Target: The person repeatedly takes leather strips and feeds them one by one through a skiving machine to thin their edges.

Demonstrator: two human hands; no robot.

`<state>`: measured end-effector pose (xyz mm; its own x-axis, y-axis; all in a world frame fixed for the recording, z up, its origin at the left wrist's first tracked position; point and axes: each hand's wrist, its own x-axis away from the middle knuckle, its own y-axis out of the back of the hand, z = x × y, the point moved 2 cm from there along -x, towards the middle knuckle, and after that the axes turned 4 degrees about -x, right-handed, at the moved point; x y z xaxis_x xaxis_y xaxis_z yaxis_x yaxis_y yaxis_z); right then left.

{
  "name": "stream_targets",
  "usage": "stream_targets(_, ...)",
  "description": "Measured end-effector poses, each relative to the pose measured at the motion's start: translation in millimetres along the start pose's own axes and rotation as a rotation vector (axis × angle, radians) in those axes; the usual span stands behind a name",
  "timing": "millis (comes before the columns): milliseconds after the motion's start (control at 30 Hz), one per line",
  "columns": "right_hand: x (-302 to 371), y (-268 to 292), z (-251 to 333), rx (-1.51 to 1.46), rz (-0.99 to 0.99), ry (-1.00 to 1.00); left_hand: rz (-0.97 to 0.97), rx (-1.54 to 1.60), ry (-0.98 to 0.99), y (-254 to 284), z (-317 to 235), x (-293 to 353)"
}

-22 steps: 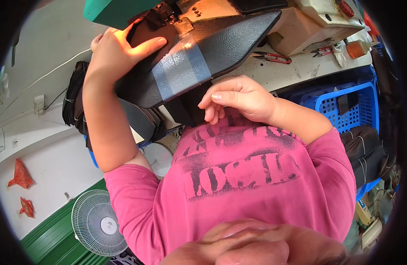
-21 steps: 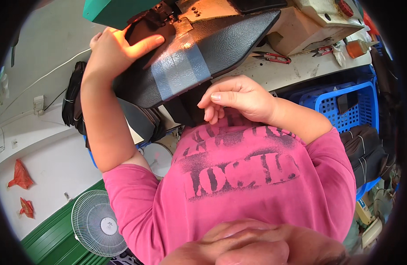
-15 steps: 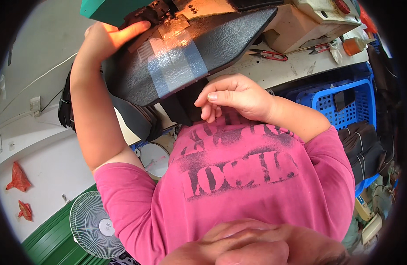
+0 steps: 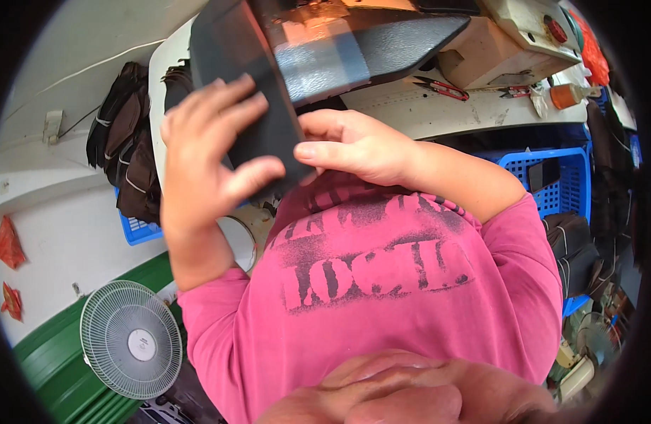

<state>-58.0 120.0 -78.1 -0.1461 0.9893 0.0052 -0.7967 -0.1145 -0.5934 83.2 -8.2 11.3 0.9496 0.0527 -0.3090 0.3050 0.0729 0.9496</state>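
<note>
The white table (image 4: 438, 106) runs across the far side, and on it lies a long dark panel (image 4: 382, 35) of textured material with a pale grey band (image 4: 318, 60) across its middle; it lies flat there with one end tapering to the right. Nearer, a second dark sheet (image 4: 258, 120) stands steeply tilted in front of the chest, raised off the table so that both hands can work its edge.

The left hand (image 4: 209, 166) is clamped on the sheet, fingers spread over the far face and thumb pressing the near face, which keeps the piece from sagging. The right hand (image 4: 354, 148) meets it from the right, fingers together and curled, thumb laid against the sheet's lower right edge; it steadies that edge, though whether it fully pinches the material I cannot tell.

A blue crate (image 4: 552, 177) sits to the right under the table edge, within arm's reach, with dark pieces (image 4: 569, 244) stacked near it. More dark pieces (image 4: 124, 155) hang in a bundle at the left over another blue crate (image 4: 138, 227). A white fan (image 4: 131, 339) stands on the floor at near left. Red-handled snips (image 4: 442, 87) and an orange spool (image 4: 562, 95) lie on the table to the right, clear of the work.
</note>
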Motion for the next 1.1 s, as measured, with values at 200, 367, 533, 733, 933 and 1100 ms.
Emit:
stream_targets(200, -22.6, -46.7, -16.8, 0.273, 0.195, -0.035, -0.651, 1.724, 0.911, -68.6, 8.2, 90.5)
stream_targets(367, -46.9, -67.5, -32.3, 0.484, 0.465, -0.176, -0.416, 2.408, 0.347, -69.4, 57.0, 106.8)
stream_targets(533, -85.5, -50.0, -79.3, 0.419, 0.166, 0.039, -0.794, 1.996, 0.604, -74.8, 166.0, 123.1)
stream_targets(733, -104.0, -51.5, -84.3, 0.304, -0.035, -0.332, -0.748, 0.966, 1.303, -147.1, 250.4, 146.5)
stream_targets(933, -80.0, -34.2, -61.4, 0.300, 0.016, -0.363, -0.198, -0.156, 1.423, -183.6, 231.3, 137.6)
stream_targets(1100, -32.2, -6.5, -18.7, 1.001, 0.110, 0.192, -0.806, 0.494, 1.297, -182.7, 249.4, 181.7)
